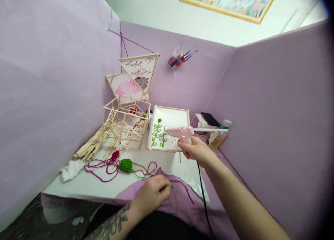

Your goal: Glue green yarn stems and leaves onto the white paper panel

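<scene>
My right hand [193,149] is wrapped round the handle of a pale pink glue gun [182,131], whose red light glows and whose white glue stick juts out to the right. Its nozzle points left, over a white framed panel [172,116] bearing green yarn leaves [157,133] on stems. My left hand [156,191] is closed near the table's front edge, pinching green yarn [171,186] whose short end pokes out by the fingertips. A ball of green yarn [125,165] lies just beyond that hand, with loose magenta yarn [104,179] around it.
Left of the panel stands an open wooden stick frame [126,120] beside a pile of sticks [95,142]. Two painted panels [139,71] lean behind. A phone [210,119] and a lidded bottle [226,124] are at the right. A black cord [201,188] hangs down.
</scene>
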{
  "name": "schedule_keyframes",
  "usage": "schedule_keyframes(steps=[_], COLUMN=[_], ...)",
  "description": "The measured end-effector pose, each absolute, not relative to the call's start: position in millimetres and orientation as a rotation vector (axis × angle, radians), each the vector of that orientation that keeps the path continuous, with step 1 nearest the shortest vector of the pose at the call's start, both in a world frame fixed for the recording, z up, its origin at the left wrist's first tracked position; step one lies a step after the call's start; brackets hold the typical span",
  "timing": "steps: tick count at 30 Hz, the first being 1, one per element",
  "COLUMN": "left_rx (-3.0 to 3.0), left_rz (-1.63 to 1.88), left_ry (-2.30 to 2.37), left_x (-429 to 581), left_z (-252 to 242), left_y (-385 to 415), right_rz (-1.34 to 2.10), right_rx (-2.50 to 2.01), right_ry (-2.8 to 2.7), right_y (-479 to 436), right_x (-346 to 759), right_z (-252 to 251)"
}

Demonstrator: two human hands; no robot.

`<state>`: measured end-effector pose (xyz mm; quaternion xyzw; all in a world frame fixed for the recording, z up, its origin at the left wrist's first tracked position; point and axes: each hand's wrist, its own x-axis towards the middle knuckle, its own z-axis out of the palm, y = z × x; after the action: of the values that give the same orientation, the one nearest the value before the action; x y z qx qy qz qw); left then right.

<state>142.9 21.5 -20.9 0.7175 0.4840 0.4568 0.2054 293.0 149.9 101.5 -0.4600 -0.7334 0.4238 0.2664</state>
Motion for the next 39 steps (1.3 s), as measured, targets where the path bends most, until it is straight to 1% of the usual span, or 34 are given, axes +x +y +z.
schedule_keyframes(steps=[26,32,35,39], left_rx=[2.000,2.009,2.017,2.023], left_rz=[1.288,1.284,1.285,1.276], left_ry=[1.358,1.355,1.350,1.336], left_x=[143.0,142.9,141.3,137.0], left_z=[-22.6,-24.5,-26.1,-26.1], left_y=[23.1,23.1,22.7,20.8], right_rz=[1.147,1.060,1.053,1.123], right_rx=[-1.208,-1.262,-1.247,-1.065], right_ry=[-2.059,-2.072,-1.995,-1.629], right_y=[150.0,150.8,150.2,145.6], right_x=[294.7,295.2,305.1,339.7], right_z=[109.2,111.2,115.3,125.4])
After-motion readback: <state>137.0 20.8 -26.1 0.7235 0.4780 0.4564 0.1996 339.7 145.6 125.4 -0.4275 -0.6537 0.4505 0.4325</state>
